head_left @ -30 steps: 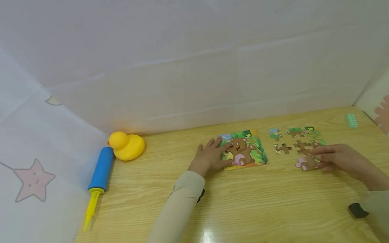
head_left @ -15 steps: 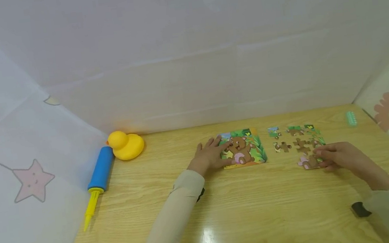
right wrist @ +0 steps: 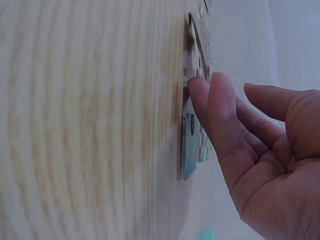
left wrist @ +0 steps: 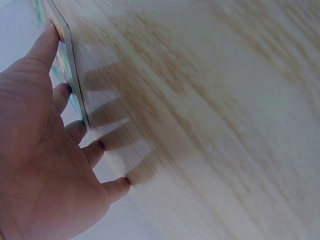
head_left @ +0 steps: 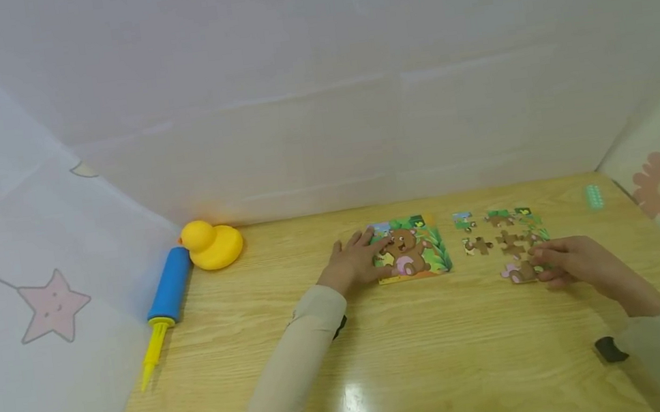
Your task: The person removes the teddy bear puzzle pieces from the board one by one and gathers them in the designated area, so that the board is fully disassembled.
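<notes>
My left hand [head_left: 354, 262] has its fingers spread on the left part of the bear picture board [head_left: 416, 250], which lies flat on the table. In the left wrist view the thumb [left wrist: 46, 45] touches the edge of the board, and the little finger reaches the tabletop. To the right, several bear puzzle pieces lie loosely arranged. My right hand [head_left: 581, 264] touches the lower pieces with bent fingertips, near a pink and brown puzzle piece [head_left: 517, 271]. In the right wrist view, the thumb [right wrist: 270, 100] stands apart from the fingers on the piece. Part of the piece is hidden.
A yellow rubber duck [head_left: 214, 245] and a blue and yellow hand pump [head_left: 168, 288] lie at the left of the wooden table [head_left: 423, 359]. A small mint-green item [head_left: 594, 197] sits near the back right corner. Fabric walls enclose the back and sides.
The pink and brown piece has shifted slightly under the right fingers, right and then back left. The left hand stays on the board. The whole view has moved a little.
</notes>
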Available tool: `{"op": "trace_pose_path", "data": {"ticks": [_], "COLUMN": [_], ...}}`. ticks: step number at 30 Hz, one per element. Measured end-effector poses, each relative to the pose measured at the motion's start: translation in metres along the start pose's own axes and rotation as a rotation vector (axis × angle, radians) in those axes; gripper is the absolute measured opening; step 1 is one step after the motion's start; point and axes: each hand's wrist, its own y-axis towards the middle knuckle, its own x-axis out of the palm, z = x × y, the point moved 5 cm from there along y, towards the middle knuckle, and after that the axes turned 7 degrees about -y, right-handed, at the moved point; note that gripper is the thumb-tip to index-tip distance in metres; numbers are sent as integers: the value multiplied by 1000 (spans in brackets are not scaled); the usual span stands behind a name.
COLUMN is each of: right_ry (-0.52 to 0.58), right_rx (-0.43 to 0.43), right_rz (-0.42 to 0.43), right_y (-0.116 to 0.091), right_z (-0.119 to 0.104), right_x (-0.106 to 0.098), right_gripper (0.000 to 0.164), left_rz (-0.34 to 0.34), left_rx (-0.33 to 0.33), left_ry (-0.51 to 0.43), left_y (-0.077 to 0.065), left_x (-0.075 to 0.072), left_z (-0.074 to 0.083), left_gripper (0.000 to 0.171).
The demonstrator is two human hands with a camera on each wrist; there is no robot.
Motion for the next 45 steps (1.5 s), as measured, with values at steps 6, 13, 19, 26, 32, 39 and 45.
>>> {"op": "trace_pose_path", "data": {"ticks": [6,13,19,26,32,39,45], "right_ry": [16,-15,-35,-73,-73,27,27], "right_rx": [-24,-58,-109,-139,-187,-197,-137], "right_rz": [10,35,15,7,-19,-84,-97], "right_y": [1,5,13,32,56,76,92], "right_z": [1,-7,-18,-38,-62,-82,-94], "right_x": [-2,-7,4,19,36,60,77], "right_gripper": [61,68,63,64,56,48,49], "left_rz": [1,15,25,36,37,40,34], "left_rx": [-4,-12,-10,1,26,23,26], "left_ry": [-37,-81,-66,-96,-115,-122,-121], "left_y": [-4,-6,-6,-9,-10,-16,-18], "left_x": [-4,-4,-2,-2,-4,-5,-2], "left_z": [-2,-6,-3,-3,-4,-10,-19], "left_gripper": [81,81,82,83,84,84,87]}}
